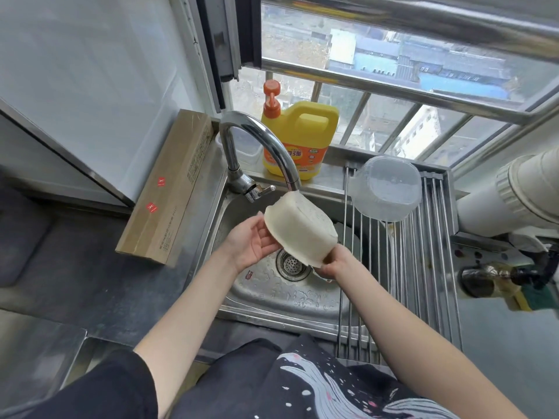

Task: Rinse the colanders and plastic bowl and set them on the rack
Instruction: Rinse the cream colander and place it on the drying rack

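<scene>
A white plastic colander (302, 226) is tipped bottom-up under the spout of the chrome faucet (257, 140), over the steel sink (272, 297). My left hand (252, 241) holds its left rim with fingers spread along the edge. My right hand (335, 263) grips its lower right rim from below. A clear plastic bowl (385, 189) rests upside down at the far end of the steel roll-up rack (423, 267), which spans the right side of the sink.
A yellow detergent jug (299, 140) with an orange pump stands on the ledge behind the faucet. A long cardboard box (169, 189) lies on the counter left of the sink. White pipes (514, 201) and a dark bottle (490, 278) sit at the right.
</scene>
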